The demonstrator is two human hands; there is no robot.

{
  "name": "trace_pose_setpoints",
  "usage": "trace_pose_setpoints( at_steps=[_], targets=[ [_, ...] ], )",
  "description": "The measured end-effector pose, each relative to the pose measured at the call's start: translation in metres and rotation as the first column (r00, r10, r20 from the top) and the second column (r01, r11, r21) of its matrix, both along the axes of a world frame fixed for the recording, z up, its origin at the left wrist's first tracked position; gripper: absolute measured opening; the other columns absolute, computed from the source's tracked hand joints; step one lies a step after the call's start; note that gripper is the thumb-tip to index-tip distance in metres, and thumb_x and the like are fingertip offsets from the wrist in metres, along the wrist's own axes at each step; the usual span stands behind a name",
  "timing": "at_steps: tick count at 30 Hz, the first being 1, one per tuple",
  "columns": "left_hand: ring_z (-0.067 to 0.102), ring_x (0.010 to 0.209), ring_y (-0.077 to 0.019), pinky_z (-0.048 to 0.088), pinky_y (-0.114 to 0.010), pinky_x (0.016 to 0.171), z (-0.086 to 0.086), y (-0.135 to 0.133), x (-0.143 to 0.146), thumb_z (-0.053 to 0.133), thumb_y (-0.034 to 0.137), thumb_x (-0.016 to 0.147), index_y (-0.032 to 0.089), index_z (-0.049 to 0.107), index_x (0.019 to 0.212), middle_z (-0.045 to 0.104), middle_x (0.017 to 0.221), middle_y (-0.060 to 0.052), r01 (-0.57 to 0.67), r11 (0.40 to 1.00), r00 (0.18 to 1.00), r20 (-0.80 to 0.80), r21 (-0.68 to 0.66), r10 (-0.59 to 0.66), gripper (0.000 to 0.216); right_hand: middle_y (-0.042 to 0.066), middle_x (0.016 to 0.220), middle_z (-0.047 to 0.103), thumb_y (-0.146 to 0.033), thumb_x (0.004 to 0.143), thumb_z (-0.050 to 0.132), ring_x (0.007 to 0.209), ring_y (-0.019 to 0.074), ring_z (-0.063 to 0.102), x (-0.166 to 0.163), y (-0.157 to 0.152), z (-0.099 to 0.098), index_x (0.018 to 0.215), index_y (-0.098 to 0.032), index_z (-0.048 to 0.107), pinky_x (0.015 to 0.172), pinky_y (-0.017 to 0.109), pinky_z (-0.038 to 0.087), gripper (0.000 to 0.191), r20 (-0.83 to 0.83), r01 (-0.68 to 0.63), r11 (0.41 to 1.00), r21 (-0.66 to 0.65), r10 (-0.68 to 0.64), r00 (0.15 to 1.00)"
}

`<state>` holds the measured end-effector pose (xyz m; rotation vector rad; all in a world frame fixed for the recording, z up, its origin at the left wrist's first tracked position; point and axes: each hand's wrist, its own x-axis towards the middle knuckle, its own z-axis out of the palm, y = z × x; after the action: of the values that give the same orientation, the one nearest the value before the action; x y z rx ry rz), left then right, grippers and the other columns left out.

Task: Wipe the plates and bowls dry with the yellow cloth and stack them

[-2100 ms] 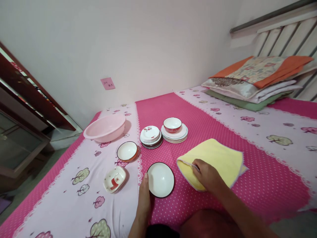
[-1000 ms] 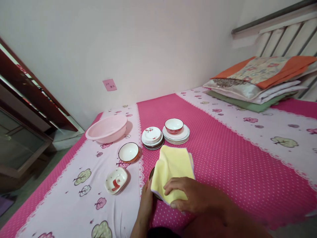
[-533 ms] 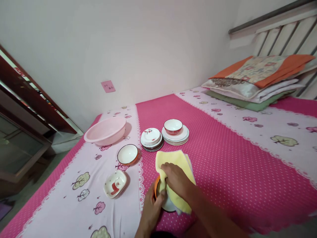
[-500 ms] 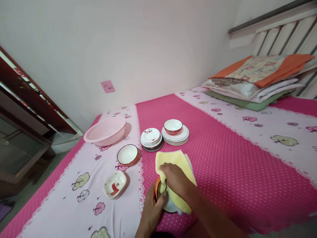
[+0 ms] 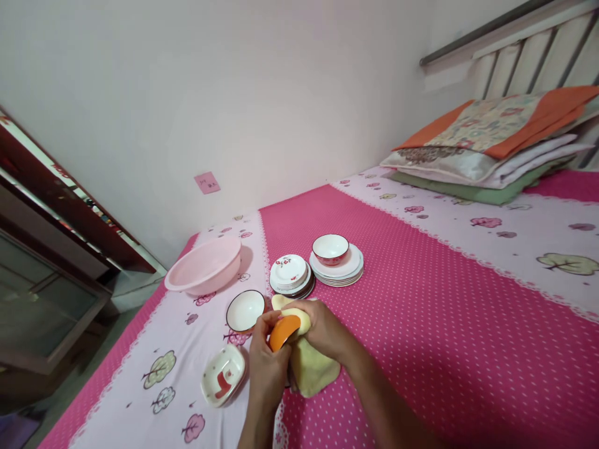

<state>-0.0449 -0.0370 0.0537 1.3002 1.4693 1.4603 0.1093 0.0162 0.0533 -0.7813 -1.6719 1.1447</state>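
My left hand (image 5: 270, 355) is closed on an orange bowl (image 5: 283, 332), tipped so its outside faces me. My right hand (image 5: 322, 327) grips a yellow cloth (image 5: 314, 371) and presses it over the bowl's rim; part of the cloth hangs below. Left of my hands, a white-lined bowl with a dark rim (image 5: 246, 310) stands on the bed. Nearer lies a squarish cream dish (image 5: 224, 375) with a red pattern. Just beyond my hands are a stack of small floral plates (image 5: 287, 270) and a stack of larger plates (image 5: 355, 269) topped by a red bowl (image 5: 331, 248).
A pink basin (image 5: 206, 267) sits at the bed's left side near the wall. Folded bedding and pillows (image 5: 486, 146) are piled at the far right by a slatted headboard (image 5: 538, 62). A pink-and-white patterned sheet (image 5: 444, 324) covers the bed.
The orange bowl has been lifted and tipped, its outside now showing. My right hand has moved the cloth onto its rim. The view has shifted slightly.
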Motion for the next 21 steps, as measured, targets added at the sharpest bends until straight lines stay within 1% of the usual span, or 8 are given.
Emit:
trace_pose_setpoints(
  at_steps=[4,9,11,13,15,18,20,21],
  targets=[
    [0.069,0.107,-0.0265,0.054,-0.034,0.091,0.010,0.004,0.005,0.062,0.015,0.061,0.023,0.067,0.118,0.073,0.108,-0.004,-0.007,0.999,1.000,0.007,0.050,0.007,0.058,0.004,0.100,0.082,-0.019,0.074,0.074,0.091,0.0256,0.074,0.001,0.009,-0.010,0.104,-0.019,0.081,0.078,0.032,0.055,0.031,-0.276,-0.067,0.989,-0.135,0.027,0.961],
    [0.070,0.107,-0.0282,0.057,-0.034,0.088,0.023,0.018,0.013,0.068,0.019,0.061,0.023,0.068,0.123,0.073,0.113,-0.006,-0.017,0.998,0.999,0.031,0.060,0.016,0.063,0.005,0.111,0.082,-0.021,0.067,0.083,0.100,0.0270,0.074,0.008,0.023,-0.013,0.111,-0.021,0.080,0.085,0.035,0.058,0.044,-0.415,-0.125,0.968,-0.218,0.024,0.910],
    [0.070,0.106,-0.0284,0.058,-0.034,0.086,0.028,0.024,0.016,0.070,0.021,0.060,0.023,0.069,0.123,0.073,0.113,-0.006,-0.031,0.998,0.998,0.060,0.062,0.027,0.063,0.005,0.110,0.082,-0.021,0.064,0.084,0.101,0.0271,0.074,0.009,0.028,-0.016,0.109,-0.021,0.079,0.090,0.038,0.059,0.046,-0.500,-0.132,0.957,-0.259,-0.016,0.866],
    [0.070,0.106,-0.0283,0.058,-0.033,0.085,0.032,0.030,0.022,0.073,0.023,0.060,0.023,0.070,0.122,0.073,0.114,-0.006,-0.047,0.995,0.993,0.108,0.083,0.038,0.062,0.004,0.107,0.082,-0.023,0.062,0.085,0.100,0.0275,0.075,0.009,0.031,-0.019,0.107,-0.023,0.078,0.092,0.040,0.060,0.046,-0.598,-0.152,0.936,-0.319,-0.074,0.798],
    [0.069,0.109,-0.0291,0.058,-0.034,0.088,0.032,0.034,0.031,0.075,0.025,0.061,0.023,0.069,0.123,0.073,0.118,-0.006,-0.067,0.992,0.985,0.163,0.111,0.049,0.062,0.004,0.104,0.082,-0.027,0.063,0.086,0.099,0.0288,0.076,0.007,0.032,-0.021,0.105,-0.023,0.077,0.090,0.041,0.061,0.043,-0.677,-0.211,0.907,-0.365,-0.104,0.729],
    [0.068,0.118,-0.0302,0.057,-0.036,0.095,0.025,0.038,0.049,0.075,0.027,0.070,0.026,0.065,0.130,0.072,0.127,-0.006,-0.112,0.983,0.969,0.233,0.146,0.075,0.062,0.006,0.100,0.082,-0.036,0.066,0.087,0.097,0.0314,0.078,0.000,0.033,-0.025,0.107,-0.021,0.074,0.085,0.041,0.062,0.045,-0.744,-0.277,0.874,-0.400,-0.133,0.655],
    [0.067,0.120,-0.0293,0.055,-0.036,0.099,0.019,0.038,0.059,0.072,0.026,0.075,0.028,0.062,0.134,0.070,0.131,-0.005,-0.156,0.971,0.960,0.260,0.183,0.105,0.059,0.008,0.100,0.082,-0.041,0.068,0.085,0.097,0.0322,0.078,-0.004,0.034,-0.028,0.113,-0.021,0.071,0.081,0.041,0.063,0.052,-0.760,-0.262,0.872,-0.413,-0.172,0.626],
    [0.067,0.122,-0.0287,0.054,-0.036,0.101,0.016,0.038,0.063,0.071,0.025,0.078,0.028,0.061,0.135,0.070,0.133,-0.005,-0.170,0.965,0.960,0.256,0.201,0.116,0.059,0.009,0.100,0.081,-0.044,0.071,0.083,0.097,0.0322,0.078,-0.005,0.035,-0.031,0.117,-0.021,0.069,0.079,0.040,0.063,0.054,-0.752,-0.235,0.888,-0.395,-0.166,0.638]
  ],
)
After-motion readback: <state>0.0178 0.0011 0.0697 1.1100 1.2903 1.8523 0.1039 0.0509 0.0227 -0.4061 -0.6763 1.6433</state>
